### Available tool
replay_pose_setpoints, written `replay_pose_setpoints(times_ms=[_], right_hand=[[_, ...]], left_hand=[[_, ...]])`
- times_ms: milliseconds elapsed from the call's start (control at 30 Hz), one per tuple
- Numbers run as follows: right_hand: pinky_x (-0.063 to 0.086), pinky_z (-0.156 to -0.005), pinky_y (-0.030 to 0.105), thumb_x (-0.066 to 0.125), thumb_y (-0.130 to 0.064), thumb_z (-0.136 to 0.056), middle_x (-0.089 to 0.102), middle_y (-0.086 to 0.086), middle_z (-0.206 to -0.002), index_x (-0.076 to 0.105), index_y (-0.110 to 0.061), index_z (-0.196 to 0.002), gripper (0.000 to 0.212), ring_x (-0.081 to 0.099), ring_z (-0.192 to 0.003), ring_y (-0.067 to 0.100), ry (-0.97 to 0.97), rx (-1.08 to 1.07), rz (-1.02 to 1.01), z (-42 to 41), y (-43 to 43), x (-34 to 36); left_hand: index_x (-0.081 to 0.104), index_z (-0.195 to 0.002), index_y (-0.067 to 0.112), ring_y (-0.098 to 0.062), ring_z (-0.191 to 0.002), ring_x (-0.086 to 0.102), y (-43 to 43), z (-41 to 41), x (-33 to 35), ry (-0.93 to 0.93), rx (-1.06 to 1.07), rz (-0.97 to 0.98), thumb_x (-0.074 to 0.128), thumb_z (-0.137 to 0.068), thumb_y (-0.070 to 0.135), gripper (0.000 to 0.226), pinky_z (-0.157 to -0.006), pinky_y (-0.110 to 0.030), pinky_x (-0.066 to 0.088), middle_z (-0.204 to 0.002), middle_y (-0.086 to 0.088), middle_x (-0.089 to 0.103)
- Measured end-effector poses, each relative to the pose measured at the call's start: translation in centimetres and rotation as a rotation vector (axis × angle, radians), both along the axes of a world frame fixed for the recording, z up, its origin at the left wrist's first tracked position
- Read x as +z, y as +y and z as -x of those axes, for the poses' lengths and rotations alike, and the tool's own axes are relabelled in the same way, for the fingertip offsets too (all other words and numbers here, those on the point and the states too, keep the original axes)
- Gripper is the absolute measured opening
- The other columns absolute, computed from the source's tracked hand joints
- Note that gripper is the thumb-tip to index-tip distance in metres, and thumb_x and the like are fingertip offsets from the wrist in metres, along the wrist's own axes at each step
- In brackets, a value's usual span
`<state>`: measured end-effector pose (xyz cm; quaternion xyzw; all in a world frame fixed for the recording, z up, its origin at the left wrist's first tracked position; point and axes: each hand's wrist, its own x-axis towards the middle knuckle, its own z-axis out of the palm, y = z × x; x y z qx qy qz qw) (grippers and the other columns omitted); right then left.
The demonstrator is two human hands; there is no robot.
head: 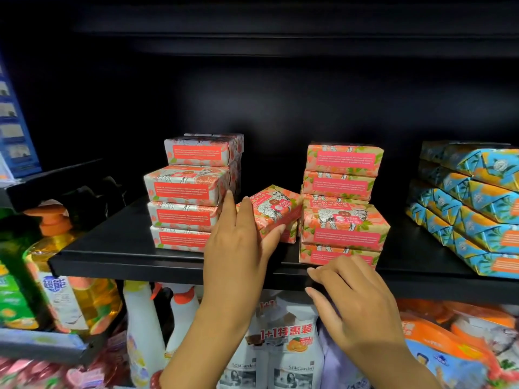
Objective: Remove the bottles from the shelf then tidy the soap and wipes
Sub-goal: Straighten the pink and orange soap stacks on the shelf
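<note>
Black metal shelf (126,265) right across the view, smooth and matt, dark back panel behind. Over on its right, a big sloping block of blue-and-orange soap bars (477,203), four high, glossy paper folded into sharp triangular ends.

Mid-shelf, two piles of coral-pink wrapped soap. Left stack (185,192) four high, with a second column tucked behind. Right stack (342,197) near it, several high, upper bars set back from the lower two. All rectangular blocks in shiny printed paper, red label panels facing out.

Crowding the space under the shelf:
- white refill pouches (286,332), soft and crinkled, with an orange fruit print
- white spray bottles (143,318) with orange triggers, just left of the pouches
- orange packs (438,341) at lower right

Off the shelf's left end, lower down, a clear pump bottle (70,276) of amber liquid with an orange pump head, and a green bottle (11,290) beside it. Both well apart from the soap. Blue carton (14,122) at the far left edge.

Now the left hand (238,248), up in the gap between the two piles and hiding the lower right corner of the left stack. Grasping a single soap bar (273,209), thumb under the front edge, fingers over the left end. Bar tilted, one end raised, sitting between the stacks. Touching the right one or not, cannot tell.

Right hand (356,299) at the shelf's front lip, covering part of the right stack's bottom bar. Released, fingers loosely bent, nothing in it.
</note>
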<state>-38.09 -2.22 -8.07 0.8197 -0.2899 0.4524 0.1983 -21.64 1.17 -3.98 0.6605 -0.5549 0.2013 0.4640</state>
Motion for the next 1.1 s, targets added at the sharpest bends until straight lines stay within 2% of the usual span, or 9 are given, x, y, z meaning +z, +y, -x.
replay_pose_setpoints(times_ms=[167, 300, 433, 533, 600, 733, 833, 933, 1100], right_hand=[[0.035, -0.07, 0.024, 0.052, -0.024, -0.085, 0.058, -0.001, -0.079, 0.068, -0.009, -0.083, 0.021, 0.045, -0.076, 0.015, -0.01, 0.013, 0.009, 0.0, 0.0, -0.1], [0.034, -0.07, 0.023, 0.053, -0.022, -0.085, 0.058, -0.001, -0.078, 0.068, -0.008, -0.083, 0.02, 0.044, -0.076, 0.015, -0.023, 0.013, 0.011, -0.1, 0.1, -0.2], [0.035, -0.068, 0.024, 0.052, -0.022, -0.086, 0.058, -0.001, -0.078, 0.068, -0.008, -0.083, 0.021, 0.044, -0.076, 0.015, -0.028, 0.018, 0.01, -0.1, 0.1, -0.3], [0.035, -0.068, 0.024, 0.052, -0.022, -0.086, 0.058, -0.001, -0.077, 0.068, -0.008, -0.082, 0.022, 0.044, -0.076, 0.015, -0.033, 0.012, 0.015, -0.1, 0.1, -0.3], [0.035, -0.067, 0.024, 0.052, -0.022, -0.086, 0.058, -0.001, -0.077, 0.068, -0.008, -0.082, 0.022, 0.044, -0.075, 0.015, -0.038, 0.012, 0.017, -0.2, 0.1, -0.3], [0.034, -0.068, 0.024, 0.051, -0.023, -0.086, 0.058, 0.0, -0.077, 0.068, -0.008, -0.083, 0.022, 0.043, -0.076, 0.015, -0.038, 0.003, 0.024, -0.2, 0.1, -0.4], [0.034, -0.068, 0.024, 0.051, -0.023, -0.086, 0.059, 0.0, -0.078, 0.068, -0.009, -0.085, 0.022, 0.044, -0.076, 0.015, -0.038, -0.004, 0.025, -0.2, 0.1, -0.4], [0.034, -0.068, 0.024, 0.052, -0.023, -0.086, 0.059, 0.0, -0.078, 0.068, -0.009, -0.086, 0.022, 0.044, -0.077, 0.014, -0.038, -0.002, 0.024, -0.2, 0.2, -0.4], [0.035, -0.068, 0.025, 0.052, -0.023, -0.086, 0.058, 0.0, -0.079, 0.068, -0.009, -0.085, 0.022, 0.044, -0.076, 0.016, -0.038, 0.0, 0.011, -0.1, 0.1, -0.5]], left_hand=[[0.061, -0.112, 0.0, -0.04, -0.115, 0.057, -0.5, -0.3, -0.1, -0.121, 0.009, -0.007, 0.061, -0.083, 0.037, 0.048, -0.081, -0.044, 0.053, -0.127, -0.025, 0.057], [0.064, -0.109, 0.0, -0.043, -0.109, 0.06, -0.8, -0.3, 0.2, -0.181, 0.016, 0.004, 0.066, -0.082, 0.029, 0.04, -0.082, -0.048, 0.053, -0.124, -0.023, 0.06], [0.066, -0.104, -0.002, -0.048, -0.109, 0.058, -1.2, -0.7, 0.4, -0.21, -0.022, 0.02, 0.079, -0.073, 0.001, 0.034, -0.079, -0.054, 0.054, -0.117, -0.022, 0.064], [0.067, -0.101, -0.007, -0.044, -0.106, 0.062, -1.6, -1.0, 0.9, -0.27, -0.076, 0.092, 0.076, -0.062, -0.018, 0.042, -0.083, -0.05, 0.052, -0.107, -0.024, 0.067], [0.067, -0.1, -0.008, -0.045, -0.105, 0.062, -1.8, -1.1, 1.2, -0.288, -0.085, 0.101, 0.071, -0.058, -0.023, 0.045, -0.084, -0.051, 0.051, -0.104, -0.025, 0.068], [0.066, -0.102, -0.008, -0.044, -0.107, 0.061, -2.3, -1.3, 1.3, -0.322, -0.04, 0.049, 0.061, -0.064, -0.014, 0.039, -0.088, -0.049, 0.05, -0.105, -0.024, 0.068], [0.065, -0.106, -0.002, -0.036, -0.104, 0.062, -2.9, -1.1, 1.3, -0.404, -0.01, -0.027, 0.075, -0.067, -0.004, 0.04, -0.089, -0.042, 0.051, -0.108, -0.018, 0.067], [0.065, -0.108, -0.001, -0.034, -0.099, 0.063, -3.1, -1.5, 1.5, -0.456, -0.025, -0.05, 0.081, -0.063, 0.001, 0.048, -0.082, -0.039, 0.053, -0.106, -0.017, 0.067], [0.066, -0.096, -0.003, -0.036, -0.089, 0.066, -2.3, -1.8, 1.9, -0.471, -0.016, -0.047, 0.075, -0.054, -0.009, 0.043, -0.069, -0.038, 0.055, -0.096, -0.019, 0.068]])
